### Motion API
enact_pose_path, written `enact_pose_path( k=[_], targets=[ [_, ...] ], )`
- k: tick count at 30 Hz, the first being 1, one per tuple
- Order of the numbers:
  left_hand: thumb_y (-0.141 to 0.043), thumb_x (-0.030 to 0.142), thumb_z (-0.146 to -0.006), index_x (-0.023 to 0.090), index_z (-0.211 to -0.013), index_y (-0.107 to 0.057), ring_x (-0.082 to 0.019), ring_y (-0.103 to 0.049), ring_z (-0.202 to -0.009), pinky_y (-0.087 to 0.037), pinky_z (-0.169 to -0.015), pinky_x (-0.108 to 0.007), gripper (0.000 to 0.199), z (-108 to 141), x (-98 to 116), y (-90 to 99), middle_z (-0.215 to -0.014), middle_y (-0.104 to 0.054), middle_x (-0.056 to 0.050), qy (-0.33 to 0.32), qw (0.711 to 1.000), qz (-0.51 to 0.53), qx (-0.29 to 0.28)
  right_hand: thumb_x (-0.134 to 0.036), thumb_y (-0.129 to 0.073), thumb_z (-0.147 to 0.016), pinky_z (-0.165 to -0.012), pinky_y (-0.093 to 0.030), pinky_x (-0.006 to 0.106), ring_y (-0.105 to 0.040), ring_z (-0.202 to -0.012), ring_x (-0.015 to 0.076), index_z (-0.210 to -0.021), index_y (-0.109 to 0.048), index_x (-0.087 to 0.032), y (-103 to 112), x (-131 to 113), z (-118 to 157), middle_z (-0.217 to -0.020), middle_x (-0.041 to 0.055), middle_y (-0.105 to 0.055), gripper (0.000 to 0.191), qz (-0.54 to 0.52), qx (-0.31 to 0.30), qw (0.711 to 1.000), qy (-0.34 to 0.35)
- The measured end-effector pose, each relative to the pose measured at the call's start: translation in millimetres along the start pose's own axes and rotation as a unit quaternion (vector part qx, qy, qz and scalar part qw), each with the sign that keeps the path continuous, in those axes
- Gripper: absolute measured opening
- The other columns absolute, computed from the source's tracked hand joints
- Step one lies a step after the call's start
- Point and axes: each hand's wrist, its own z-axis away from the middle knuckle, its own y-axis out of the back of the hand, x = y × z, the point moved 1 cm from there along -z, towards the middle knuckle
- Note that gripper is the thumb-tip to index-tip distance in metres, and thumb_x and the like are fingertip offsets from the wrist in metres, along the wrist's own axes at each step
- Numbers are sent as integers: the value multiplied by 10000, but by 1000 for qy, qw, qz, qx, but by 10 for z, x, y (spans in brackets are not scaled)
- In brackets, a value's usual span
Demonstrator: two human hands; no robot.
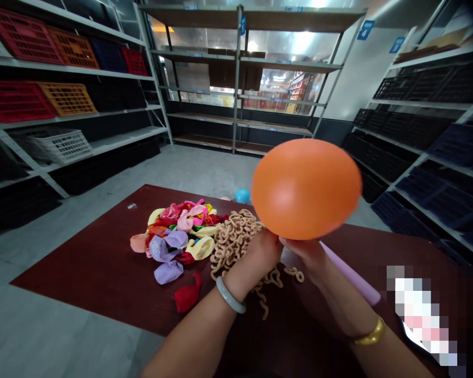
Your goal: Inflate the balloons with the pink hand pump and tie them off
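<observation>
A large inflated orange balloon (pixel 307 189) stands above my hands, over the dark red table. My left hand (pixel 264 251), with a pale bangle at its wrist, is closed at the balloon's lower end. Against the balloon's underside, my right hand (pixel 306 252) is closed close beside it, a gold bangle on that wrist. Some fingertips and the balloon's neck are hidden. Behind my right forearm lies a smooth lilac tube (pixel 352 275). Just left of my hands is a heap of tan, curly, cord-like pieces (pixel 234 236), some strewn toward me.
Deflated balloons (pixel 177 231) in many colours lie heaped on the table (pixel 90 268), with a red one (pixel 188 294) nearer. Beyond the far edge, a blue balloon (pixel 242 196) shows at floor level. Shelves with crates (pixel 68 98) line both sides; a metal rack (pixel 236 79) stands behind.
</observation>
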Motion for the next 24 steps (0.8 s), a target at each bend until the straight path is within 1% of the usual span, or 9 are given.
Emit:
enact_pose_path(
  k=[2,5,9,11,15,18,20,22,24],
  targets=[
    [-525,202,-817,186,-815,-654,-276,-590,-918,-432,-852,-403,130,10,54,10,-897,-669,-119,-42,997,-51,-42,-486,-648,-785,-825,-508,398,-640,-940,240,-1025,-693,-204,-30,-18,-16,-1013,71,-705,373,-134,34,990,-26],
    [-425,281,-912,175,-845,-601,-238,-573,-851,-432,-808,-382,216,17,177,38,-872,-634,-105,-63,989,-104,-85,-336,-831,-590,-824,-498,370,-643,-849,206,-866,-715,-211,-6,-70,-59,-900,29,-719,324,-377,136,914,-60],
    [-394,402,-941,182,-729,-505,-158,-483,-673,-405,-659,-299,325,-5,343,92,-703,-511,-31,5,997,48,-55,-285,-842,-576,-726,-500,289,-607,-699,140,-680,-684,-197,3,-225,-155,-709,-11,-676,209,-485,162,857,-63],
    [-430,472,-914,181,-704,-473,-124,-424,-600,-355,-537,-246,361,-27,380,121,-662,-440,-2,89,968,233,-33,-305,-805,-641,-632,-483,252,-578,-636,121,-646,-666,-187,-15,-333,-227,-650,-15,-637,183,-494,123,859,-54],
    [-608,474,-809,168,-771,-516,-85,-382,-556,-212,-416,-181,322,-90,363,212,-688,-407,17,204,843,496,-20,-375,-710,-748,-468,-391,232,-495,-500,103,-606,-621,-176,-128,-528,-461,-554,-23,-554,260,-484,40,873,-44],
    [-694,416,-760,155,-734,-545,-63,-349,-508,-213,-406,-172,303,-162,305,368,-630,-400,33,182,859,475,63,-337,-760,-686,-540,-423,233,-502,-526,93,-671,-636,-181,-272,-568,-710,-612,-29,-590,200,-472,46,880,-20],
    [-709,386,-755,151,-689,-538,-53,-321,-481,-222,-400,-167,298,-214,264,518,-591,-384,43,149,868,450,145,-372,-696,-752,-632,-459,263,-561,-614,121,-740,-658,-176,-370,-547,-873,-681,-1,-634,200,-391,-5,920,17],
    [-709,353,-756,152,-680,-522,-49,-313,-471,-203,-380,-159,285,-264,224,682,-594,-374,47,131,845,479,197,-377,-573,-857,-714,-466,306,-597,-714,155,-810,-680,-169,-433,-512,-1003,-756,35,-663,238,-218,-74,968,97],
    [-712,316,-751,153,-697,-512,-47,-312,-461,-173,-356,-153,263,-304,183,839,-602,-358,52,124,810,526,228,-324,-598,-853,-813,-437,347,-600,-852,193,-827,-703,-179,-458,-484,-1084,-862,60,-681,182,-53,-118,975,181]
  ],
)
